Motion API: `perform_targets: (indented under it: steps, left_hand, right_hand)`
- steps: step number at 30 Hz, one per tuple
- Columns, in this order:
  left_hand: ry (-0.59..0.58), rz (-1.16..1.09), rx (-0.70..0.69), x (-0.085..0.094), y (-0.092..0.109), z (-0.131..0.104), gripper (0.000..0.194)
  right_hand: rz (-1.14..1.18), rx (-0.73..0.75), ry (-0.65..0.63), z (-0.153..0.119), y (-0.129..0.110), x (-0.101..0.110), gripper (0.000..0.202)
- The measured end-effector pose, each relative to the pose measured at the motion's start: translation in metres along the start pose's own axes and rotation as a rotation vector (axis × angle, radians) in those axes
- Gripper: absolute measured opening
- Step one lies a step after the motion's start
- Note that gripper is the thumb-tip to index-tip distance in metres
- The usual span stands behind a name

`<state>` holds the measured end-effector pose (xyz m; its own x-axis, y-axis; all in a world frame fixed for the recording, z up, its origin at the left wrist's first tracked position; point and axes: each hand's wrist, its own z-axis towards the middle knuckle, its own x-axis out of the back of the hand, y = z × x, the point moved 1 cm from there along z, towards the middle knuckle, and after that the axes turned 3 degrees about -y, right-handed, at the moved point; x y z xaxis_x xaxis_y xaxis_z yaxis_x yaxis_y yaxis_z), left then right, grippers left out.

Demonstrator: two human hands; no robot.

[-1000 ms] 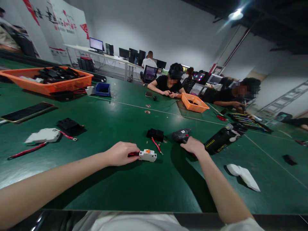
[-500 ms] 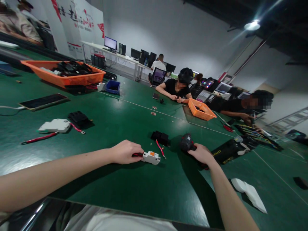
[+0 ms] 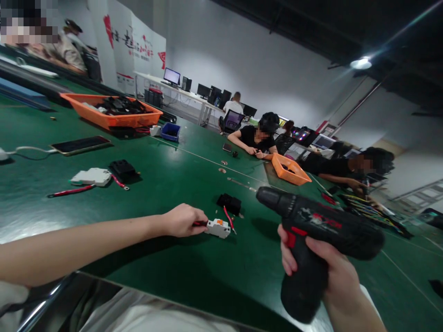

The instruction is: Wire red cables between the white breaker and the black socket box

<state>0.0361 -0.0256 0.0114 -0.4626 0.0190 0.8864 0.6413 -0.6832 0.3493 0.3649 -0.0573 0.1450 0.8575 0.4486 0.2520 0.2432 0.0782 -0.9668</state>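
Observation:
My right hand (image 3: 337, 269) is wrapped round the grip of a black and red cordless drill (image 3: 321, 226), raised above the table. A long thin bit (image 3: 240, 183) points left from its chuck. Low over the table, my left hand (image 3: 185, 220) is closed on a red wire (image 3: 200, 223) at the left end of a white circuit breaker (image 3: 218, 229) with an orange switch. Just behind the breaker lie a short red wire with a bare tip (image 3: 229, 219) and a black plastic part (image 3: 229, 203).
On the left lie another white breaker (image 3: 92, 177) with red wires, a black block (image 3: 123, 170) and a phone (image 3: 81, 145). Farther back are an orange basket (image 3: 114, 121) of black parts and a blue bin (image 3: 170, 132). Co-workers sit across the table near a second orange basket (image 3: 290, 168).
My right hand has lifted the drill off the table, bringing it up and closer, with the bit toward the left. My left hand stays by the breaker. The view has shifted slightly.

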Motion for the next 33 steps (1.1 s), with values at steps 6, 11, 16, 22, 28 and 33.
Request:
perform_targets:
  steps: [6,11,16,22,28,33]
  left_hand:
    - [0.038,0.067,0.068,-0.006,0.001,0.003,0.018]
    - [0.021,0.139,0.089,-0.006,0.000,0.005,0.019]
    - [0.020,0.121,0.081,-0.002,0.002,0.005,0.018]
    - [-0.021,0.087,0.130,0.000,0.002,0.005,0.023]
    - [-0.040,0.047,0.143,0.002,0.003,0.006,0.024]
    - [-0.042,0.059,0.140,0.002,0.003,0.006,0.023]
  right_hand:
    - [-0.098,-0.312,-0.224,-0.002,-0.003,-0.018,0.058]
    - [-0.194,-0.401,-0.202,0.004,0.003,-0.022,0.064]
    - [-0.191,-0.414,-0.176,0.004,0.005,-0.018,0.064]
    - [-0.175,-0.459,-0.151,0.005,0.001,-0.021,0.062]
    - [-0.231,-0.468,-0.192,0.005,0.000,-0.021,0.064]
    - [-0.235,-0.451,-0.201,0.006,0.003,-0.020,0.067]
